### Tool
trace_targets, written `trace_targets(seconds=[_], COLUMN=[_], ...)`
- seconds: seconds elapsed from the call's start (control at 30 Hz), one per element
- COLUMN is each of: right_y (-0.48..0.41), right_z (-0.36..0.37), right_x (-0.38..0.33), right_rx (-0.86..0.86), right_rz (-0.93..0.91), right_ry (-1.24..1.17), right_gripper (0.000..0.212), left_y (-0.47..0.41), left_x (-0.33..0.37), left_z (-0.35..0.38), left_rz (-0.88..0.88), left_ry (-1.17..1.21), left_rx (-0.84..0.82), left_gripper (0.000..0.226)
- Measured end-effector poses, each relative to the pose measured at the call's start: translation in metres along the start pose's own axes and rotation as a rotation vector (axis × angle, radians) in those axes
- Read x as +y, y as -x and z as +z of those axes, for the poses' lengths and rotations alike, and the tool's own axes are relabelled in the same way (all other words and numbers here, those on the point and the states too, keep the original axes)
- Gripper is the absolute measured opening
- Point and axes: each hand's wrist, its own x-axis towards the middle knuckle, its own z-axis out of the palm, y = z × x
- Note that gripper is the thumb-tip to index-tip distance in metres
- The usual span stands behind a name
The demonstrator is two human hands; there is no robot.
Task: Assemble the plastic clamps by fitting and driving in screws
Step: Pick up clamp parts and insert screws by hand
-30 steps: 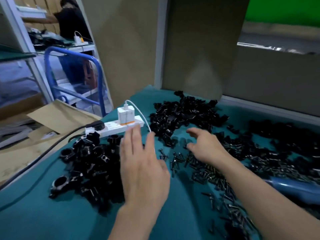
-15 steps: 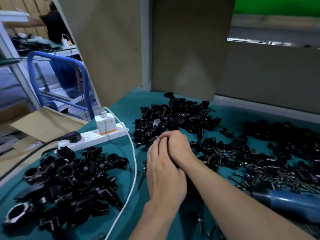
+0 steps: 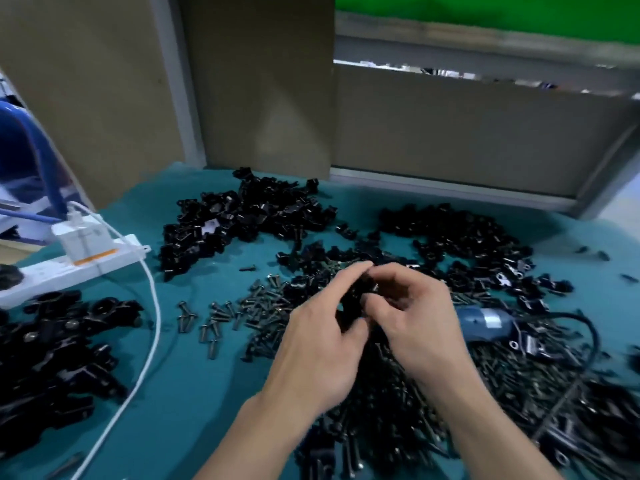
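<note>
Both hands meet over the middle of the green table (image 3: 194,382). My left hand (image 3: 322,341) and my right hand (image 3: 412,317) together hold a small black plastic clamp (image 3: 360,296) between their curled fingertips. Most of the clamp is hidden by the fingers. Loose dark screws (image 3: 242,313) lie scattered just left of the hands and in a thick heap (image 3: 398,410) under my forearms. Heaps of black clamp parts lie at the back (image 3: 242,216), the right (image 3: 460,237) and the near left (image 3: 59,348).
A blue electric screwdriver (image 3: 485,322) with a black cord lies right of my right hand. A white power strip (image 3: 69,268) with a charger and white cable (image 3: 152,306) sits at the left. Brown panels (image 3: 259,81) wall the table's back edge.
The view has swung right. My hands, spread flat over the table a second ago, came together and now hold a clamp between their fingertips.
</note>
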Motion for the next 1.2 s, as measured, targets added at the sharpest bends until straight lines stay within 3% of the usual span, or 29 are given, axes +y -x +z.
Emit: trace_targets(seconds=[0.07,0.23,0.37,0.47,0.57,0.67,0.73,0.8,0.87,0.97,1.03,1.1,1.2], right_y=[0.020,0.051,0.058,0.060,0.060,0.059,0.047,0.016,-0.032,-0.097,-0.117,-0.128,-0.128], right_z=[-0.016,-0.037,-0.040,-0.046,-0.062,-0.075,-0.082,-0.093,-0.110,-0.132,-0.135,-0.134,-0.127], right_x=[0.007,0.027,0.028,0.029,0.028,0.021,0.015,0.012,0.021,0.049,0.064,0.076,0.082], right_rx=[0.070,0.135,0.034,0.039,-0.051,-0.145,-0.065,0.136,0.212,-0.139,-0.381,-0.418,-0.278], right_rz=[0.047,0.220,0.268,0.242,0.251,0.293,0.255,0.172,0.226,0.473,0.467,0.413,0.405], right_ry=[-0.153,-0.268,-0.422,-0.427,-0.282,-0.051,0.179,0.371,0.577,1.006,1.202,1.224,1.144], right_gripper=[0.037,0.025,0.013,0.021,0.024,0.016,0.017,0.016,0.018,0.031,0.035,0.031,0.021], left_y=[0.000,0.005,0.010,0.007,0.001,-0.001,-0.003,-0.013,-0.026,-0.037,-0.037,-0.040,-0.046], left_x=[0.008,0.033,0.031,0.024,0.020,0.017,0.017,0.019,0.020,0.017,0.013,0.009,0.005], left_z=[0.020,0.064,0.078,0.071,0.057,0.059,0.068,0.074,0.076,0.076,0.076,0.076,0.077], left_rz=[-0.001,-0.287,-0.243,-0.145,-0.066,-0.029,-0.041,-0.094,-0.152,-0.160,-0.150,-0.133,-0.130], left_ry=[0.148,0.896,0.865,0.727,0.598,0.508,0.531,0.565,0.599,0.587,0.578,0.583,0.596], left_rx=[-0.027,0.001,-0.046,-0.133,-0.302,-0.295,-0.192,-0.093,-0.034,-0.009,0.010,0.017,0.012], left_gripper=[0.061,0.023,0.019,0.018,0.020,0.017,0.023,0.033,0.039,0.038,0.037,0.038,0.038])
